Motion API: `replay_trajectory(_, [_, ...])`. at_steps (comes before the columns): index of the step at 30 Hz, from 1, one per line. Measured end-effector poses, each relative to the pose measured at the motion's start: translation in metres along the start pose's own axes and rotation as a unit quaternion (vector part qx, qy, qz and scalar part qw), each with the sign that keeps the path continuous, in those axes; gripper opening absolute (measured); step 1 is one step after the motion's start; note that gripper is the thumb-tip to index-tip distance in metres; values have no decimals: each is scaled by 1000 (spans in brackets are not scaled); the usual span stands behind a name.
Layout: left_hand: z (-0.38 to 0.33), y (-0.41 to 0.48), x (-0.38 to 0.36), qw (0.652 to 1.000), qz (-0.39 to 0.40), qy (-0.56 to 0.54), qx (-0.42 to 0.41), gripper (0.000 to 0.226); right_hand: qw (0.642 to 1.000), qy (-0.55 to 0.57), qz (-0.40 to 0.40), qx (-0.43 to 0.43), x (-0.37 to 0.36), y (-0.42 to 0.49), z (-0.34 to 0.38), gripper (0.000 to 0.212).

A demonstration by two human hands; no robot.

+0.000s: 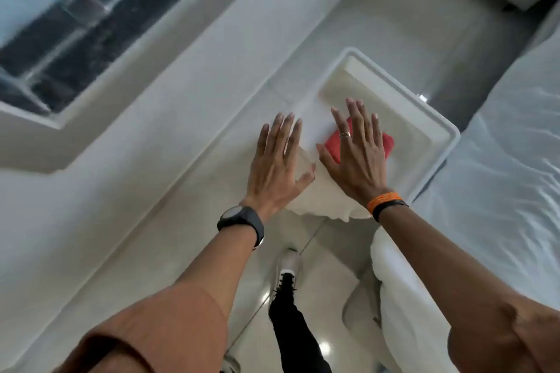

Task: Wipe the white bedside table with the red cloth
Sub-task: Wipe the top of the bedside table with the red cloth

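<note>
The white bedside table [424,118] has a raised rim and stands between the wall ledge and the bed. A folded red cloth [333,142] lies on its top, mostly hidden under my right hand [354,157], which presses flat on it with fingers spread. My left hand [278,160] rests flat beside it on the table's near left edge, fingers apart, holding nothing. A white piece of fabric [327,200] hangs over the table's near edge below both hands.
The bed with white sheets [500,191] borders the table on the right, and a white pillow or duvet corner [400,297] sits under my right forearm. A long white ledge [151,145] and a window [60,24] run along the left. My shoe [288,266] stands on the glossy floor.
</note>
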State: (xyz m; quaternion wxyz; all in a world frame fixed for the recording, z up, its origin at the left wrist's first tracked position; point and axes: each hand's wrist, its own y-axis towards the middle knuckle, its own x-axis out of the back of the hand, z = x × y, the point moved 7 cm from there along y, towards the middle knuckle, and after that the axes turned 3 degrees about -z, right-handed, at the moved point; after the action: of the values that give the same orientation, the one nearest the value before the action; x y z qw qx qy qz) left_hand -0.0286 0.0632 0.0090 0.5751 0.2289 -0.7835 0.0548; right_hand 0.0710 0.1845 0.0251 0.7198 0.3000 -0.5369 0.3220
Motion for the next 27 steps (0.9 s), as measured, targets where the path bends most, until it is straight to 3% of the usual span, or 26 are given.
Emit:
replay_trajectory(6, [-7,16,-18,998,42,26,43,93,996,-29,86,-14,-21,-20,-45,65])
replay_trajectory(11, [-5,16,-18,997,46,47,41,93,993,-53,109,-8,-25,-19,-48,60])
replay_trajectory(19, [-5,15,-15,997,40,55,39,97,999,-41,8,-3,-16,0,-43,33])
replay_trajectory(24, [6,7,-1,997,35,60,44,101,1000,-22,-14,9,0,9,-33,33])
replay_trajectory(27, [24,-8,15,996,29,73,51,103,997,4,-71,10,28,13,-9,36])
